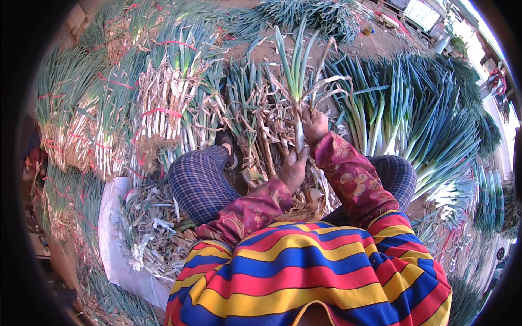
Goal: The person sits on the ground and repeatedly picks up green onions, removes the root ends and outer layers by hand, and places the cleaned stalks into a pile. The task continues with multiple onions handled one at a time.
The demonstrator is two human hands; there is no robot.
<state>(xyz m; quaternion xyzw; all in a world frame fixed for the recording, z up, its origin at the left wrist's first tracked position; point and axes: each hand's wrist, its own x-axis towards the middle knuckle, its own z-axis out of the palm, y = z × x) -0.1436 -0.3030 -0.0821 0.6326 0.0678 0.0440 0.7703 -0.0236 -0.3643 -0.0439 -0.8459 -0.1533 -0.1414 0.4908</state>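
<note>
One green onion stalk (299, 128) stands upright before me, its green leaves pointing away. Around its lower white part my left hand (294, 169) is closed. Higher up, my right hand (314, 124) grips dry outer leaves (322, 87) at the stalk's side, fingers pinched together. Below and to the left of the hands lie untrimmed onions with brown, withered leaves (265, 138). To the right, between my knee and the far pile, rests a heap of cleaner green onions (379, 110) with white stems.
Bundles of onions tied with red bands (163, 98) fill the left side. Peeled leaf waste (159, 232) lies beside a pale sheet (114, 244) at lower left. More onions (318, 16) lie at the far side. A person in red (496, 81) is at the far right.
</note>
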